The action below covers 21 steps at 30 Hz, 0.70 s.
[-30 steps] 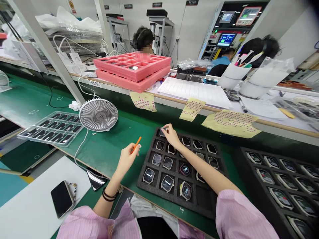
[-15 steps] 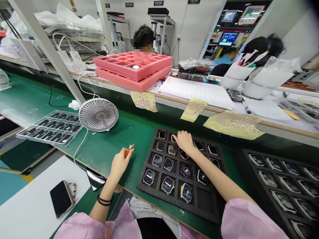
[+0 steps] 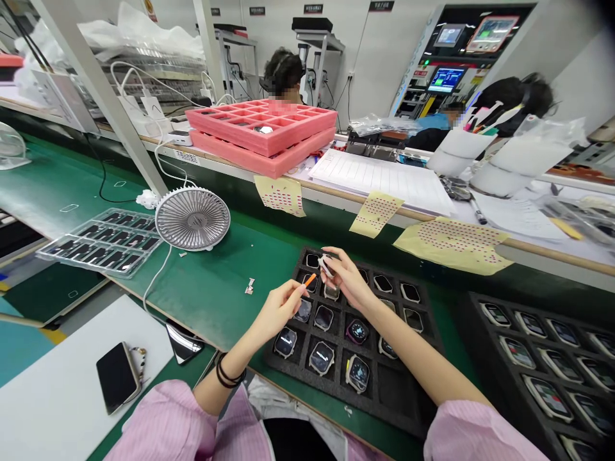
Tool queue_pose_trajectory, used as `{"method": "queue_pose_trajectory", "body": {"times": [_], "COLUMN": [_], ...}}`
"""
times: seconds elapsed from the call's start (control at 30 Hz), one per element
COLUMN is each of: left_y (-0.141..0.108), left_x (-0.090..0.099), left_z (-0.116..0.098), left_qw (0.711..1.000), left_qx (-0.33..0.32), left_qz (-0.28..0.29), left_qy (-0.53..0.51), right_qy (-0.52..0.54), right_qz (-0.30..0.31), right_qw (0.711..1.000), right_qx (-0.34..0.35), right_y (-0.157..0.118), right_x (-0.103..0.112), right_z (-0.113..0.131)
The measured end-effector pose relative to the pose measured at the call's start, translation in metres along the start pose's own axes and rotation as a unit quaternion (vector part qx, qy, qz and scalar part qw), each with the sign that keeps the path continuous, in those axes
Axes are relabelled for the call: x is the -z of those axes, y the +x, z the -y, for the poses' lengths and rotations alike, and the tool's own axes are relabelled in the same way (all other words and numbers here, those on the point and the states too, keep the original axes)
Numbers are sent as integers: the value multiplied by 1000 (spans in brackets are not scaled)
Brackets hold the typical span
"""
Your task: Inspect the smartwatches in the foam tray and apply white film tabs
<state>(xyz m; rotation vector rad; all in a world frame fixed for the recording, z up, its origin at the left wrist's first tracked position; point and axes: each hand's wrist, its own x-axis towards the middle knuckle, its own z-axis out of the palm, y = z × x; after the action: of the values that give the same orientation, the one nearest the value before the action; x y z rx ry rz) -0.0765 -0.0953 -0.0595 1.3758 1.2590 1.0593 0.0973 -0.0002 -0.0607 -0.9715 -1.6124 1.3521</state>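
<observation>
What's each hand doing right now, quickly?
Left hand: closed, holding an orange stick.
Right hand: closed, pinching a small white piece.

We can read nothing with certainty. A white label on the desk edge at upper left carries Chinese characters, too small for us to read, and the black wall placards along the top of the frame stay equally illegible.
</observation>
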Motion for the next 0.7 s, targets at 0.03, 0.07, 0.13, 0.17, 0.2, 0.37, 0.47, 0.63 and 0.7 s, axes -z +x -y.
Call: {"method": "queue_pose_trajectory", "body": {"times": [0.03,0.07,0.13,0.17,0.2,0.37,0.47,0.63,0.7], "left_y": [1,2,2,1,0,-2,-1,0,-1], "left_x": [-4,-8,-14,-15,-16,-12,-9,-14,-18], "left_z": [-3,-5,-9,-10,-11,-14,-17,-19,-16], "left_qw": [1000,1000,999,999,999,998,995,987,984], "left_qx": [1,0,-3,-2,-1,2,19,19,15], "left_qz": [-4,-11,-22,-22,-19,6,29,33,21], "left_qy": [-12,-20,-34,-42,-50,-66,-92,-159,-177], "right_qy": [102,166,240,254,262,257,290,380,394], "right_qz": [14,24,33,33,31,29,49,97,106], "right_qw": [994,985,967,962,960,961,950,909,900], "right_qx": [-24,-48,-84,-94,-97,-93,-105,-144,-151], "right_y": [-5,-10,-16,-18,-19,-21,-23,-27,-27], "right_x": [-7,-13,-21,-23,-24,-24,-27,-37,-40], "right_z": [8,15,25,28,30,28,30,35,35]}}
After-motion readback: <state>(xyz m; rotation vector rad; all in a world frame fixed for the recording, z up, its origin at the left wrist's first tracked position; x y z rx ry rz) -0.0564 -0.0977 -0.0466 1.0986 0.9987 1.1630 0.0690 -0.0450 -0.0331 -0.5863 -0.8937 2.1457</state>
